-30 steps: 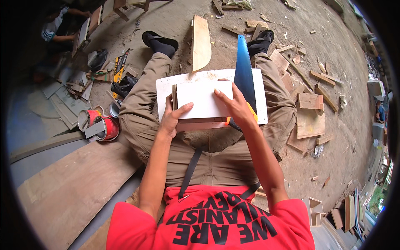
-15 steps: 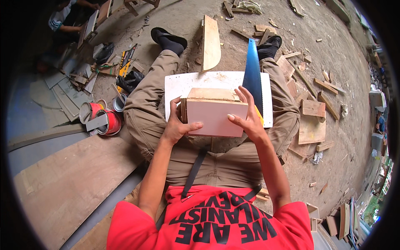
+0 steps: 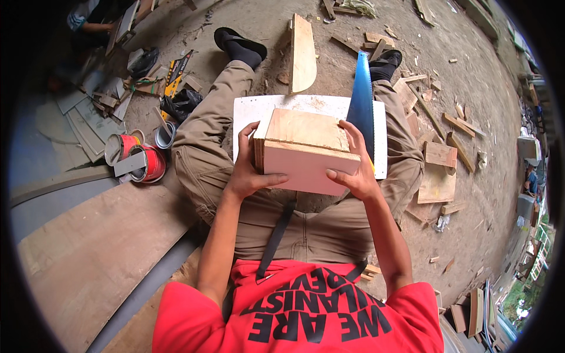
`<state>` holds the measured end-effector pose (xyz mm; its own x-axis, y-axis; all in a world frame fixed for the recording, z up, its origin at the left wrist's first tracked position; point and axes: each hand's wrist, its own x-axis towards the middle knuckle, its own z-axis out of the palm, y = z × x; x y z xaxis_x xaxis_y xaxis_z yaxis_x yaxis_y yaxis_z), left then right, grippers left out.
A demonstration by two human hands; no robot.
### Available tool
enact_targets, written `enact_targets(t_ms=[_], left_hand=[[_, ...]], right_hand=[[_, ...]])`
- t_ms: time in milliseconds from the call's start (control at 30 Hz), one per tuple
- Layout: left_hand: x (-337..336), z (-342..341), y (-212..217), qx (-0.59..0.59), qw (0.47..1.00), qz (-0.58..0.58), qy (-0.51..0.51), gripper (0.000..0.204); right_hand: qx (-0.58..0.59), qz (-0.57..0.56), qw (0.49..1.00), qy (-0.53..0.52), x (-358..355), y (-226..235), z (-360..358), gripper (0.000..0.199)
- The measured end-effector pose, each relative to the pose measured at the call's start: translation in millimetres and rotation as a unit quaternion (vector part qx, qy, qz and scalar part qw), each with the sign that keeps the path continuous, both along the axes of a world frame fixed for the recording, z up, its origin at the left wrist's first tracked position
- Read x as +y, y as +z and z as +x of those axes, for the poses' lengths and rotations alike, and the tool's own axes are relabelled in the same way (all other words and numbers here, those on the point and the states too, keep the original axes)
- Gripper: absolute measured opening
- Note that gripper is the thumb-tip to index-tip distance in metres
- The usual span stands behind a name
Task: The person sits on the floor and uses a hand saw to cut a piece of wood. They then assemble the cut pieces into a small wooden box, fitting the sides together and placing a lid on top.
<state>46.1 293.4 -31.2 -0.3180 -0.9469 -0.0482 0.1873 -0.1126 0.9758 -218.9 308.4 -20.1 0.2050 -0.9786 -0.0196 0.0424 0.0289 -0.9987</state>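
Between my two hands I hold a small wooden box [image 3: 308,167] above my lap, with a pale front panel and raw plywood on top. My left hand [image 3: 248,167] grips its left side, thumb pressed across the front. On the right side my right hand [image 3: 356,162] wraps it, thumb on the front and fingers over the top corner. Under and beyond the box, a white board [image 3: 248,115] lies across my legs, with sawdust on it. A handsaw [image 3: 361,103] with a blue blade stands tilted behind my right hand; a bit of its yellow handle shows.
A curved-end plywood piece [image 3: 303,56] lies past the board. Red paint cans [image 3: 150,169] and a plywood sheet [image 3: 106,235] are at my left, with another saw [image 3: 175,73] farther out. Wood offcuts [image 3: 440,154] litter the ground at right. Another person's arm [image 3: 97,27] shows far left.
The box has tilted so more of its plywood top shows. My right hand has shifted slightly right and down along its side. Both hands keep their hold.
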Motion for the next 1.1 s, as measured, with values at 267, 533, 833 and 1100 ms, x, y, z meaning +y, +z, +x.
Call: enact_targets(t_ms=[267, 533, 833, 1100], left_hand=[[-36, 19, 28, -0.194, 0.935, -0.287, -0.068, 0.142], [-68, 46, 12, -0.359, 0.909, -0.183, -0.106, 0.118], [-76, 69, -43, -0.327, 0.919, -0.2, -0.087, 0.049], [-25, 25, -32, 0.01, 0.981, 0.156, 0.112, 0.074]], right_hand=[[0.17, -0.252, 0.953, 0.0, -5, 28, 3, 0.117], [0.283, -0.486, 0.826, -0.029, -19, -10, 14, 0.09], [0.41, -0.568, 0.714, -0.003, -12, -59, 15, 0.063], [0.443, -0.572, 0.69, 0.002, 8, -66, 20, 0.059]])
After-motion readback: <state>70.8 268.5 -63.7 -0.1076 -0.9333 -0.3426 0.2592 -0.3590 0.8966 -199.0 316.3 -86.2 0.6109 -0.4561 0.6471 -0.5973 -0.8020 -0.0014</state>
